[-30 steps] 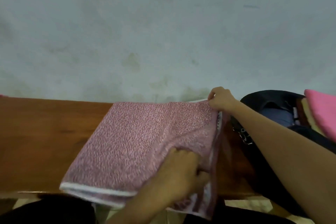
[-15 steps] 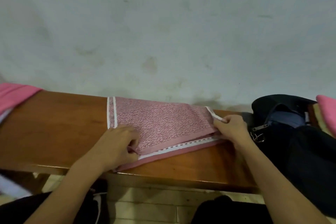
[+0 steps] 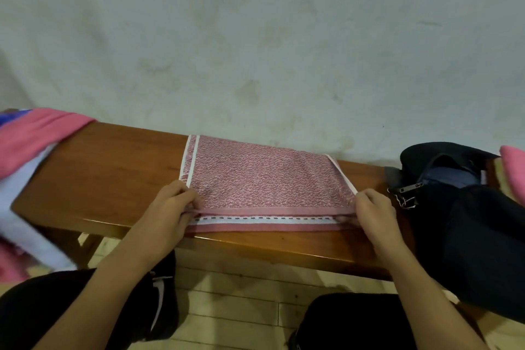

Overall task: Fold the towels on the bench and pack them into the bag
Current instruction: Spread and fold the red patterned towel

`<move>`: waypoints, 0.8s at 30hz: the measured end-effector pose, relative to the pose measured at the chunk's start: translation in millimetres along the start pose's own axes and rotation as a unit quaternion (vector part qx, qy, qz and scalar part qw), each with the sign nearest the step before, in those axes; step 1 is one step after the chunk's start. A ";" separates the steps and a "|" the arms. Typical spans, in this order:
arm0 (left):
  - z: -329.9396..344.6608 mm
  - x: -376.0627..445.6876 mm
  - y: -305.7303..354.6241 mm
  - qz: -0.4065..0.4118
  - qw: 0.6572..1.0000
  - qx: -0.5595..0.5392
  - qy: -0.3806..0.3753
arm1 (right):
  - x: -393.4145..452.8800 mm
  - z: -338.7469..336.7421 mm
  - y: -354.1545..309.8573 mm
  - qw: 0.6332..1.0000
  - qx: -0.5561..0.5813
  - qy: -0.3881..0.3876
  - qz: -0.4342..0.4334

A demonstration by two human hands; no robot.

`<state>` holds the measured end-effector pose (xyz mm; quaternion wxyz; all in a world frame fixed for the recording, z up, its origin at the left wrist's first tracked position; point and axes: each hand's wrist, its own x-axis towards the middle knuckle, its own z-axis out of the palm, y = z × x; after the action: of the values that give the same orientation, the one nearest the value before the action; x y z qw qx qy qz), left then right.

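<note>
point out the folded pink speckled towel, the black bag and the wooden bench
folded pink speckled towel point(image 3: 267, 179): head view, middle of its top layer
black fabric bag point(image 3: 466, 236): head view, its dark front panel
brown wooden bench point(image 3: 113, 167): head view, bare top left of the towel

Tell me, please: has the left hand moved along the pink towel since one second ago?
Yes. The left hand went from the towel's right near corner to the left near corner of the pink towel, away from the black bag.
</note>
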<state>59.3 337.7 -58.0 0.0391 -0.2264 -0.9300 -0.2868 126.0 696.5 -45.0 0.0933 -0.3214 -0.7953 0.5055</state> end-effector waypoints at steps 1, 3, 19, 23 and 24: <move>-0.5 -2.1 2.4 -0.007 1.000 -0.013 0.020 | -1.7 -0.2 -0.6 1.000 0.021 -0.004 0.010; -4.0 -4.8 10.5 -0.048 0.996 -0.050 0.054 | -4.1 -0.8 -3.4 0.997 0.072 -0.010 0.041; -12.1 -6.3 21.6 -0.234 0.950 -0.203 0.040 | -18.2 -5.5 1.5 0.999 -0.041 0.022 -0.029; -10.7 -4.0 20.1 -0.251 0.950 -0.181 0.041 | -19.0 -3.4 3.2 0.999 -0.028 0.030 -0.035; -10.7 -3.4 19.4 -0.252 0.950 -0.181 0.039 | -18.8 -3.4 3.9 0.999 -0.024 0.032 -0.031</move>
<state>70.3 344.7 -39.7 -0.0400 0.0237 -0.8872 -0.4590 143.9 688.7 -43.5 0.1263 -0.3152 -0.8134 0.4722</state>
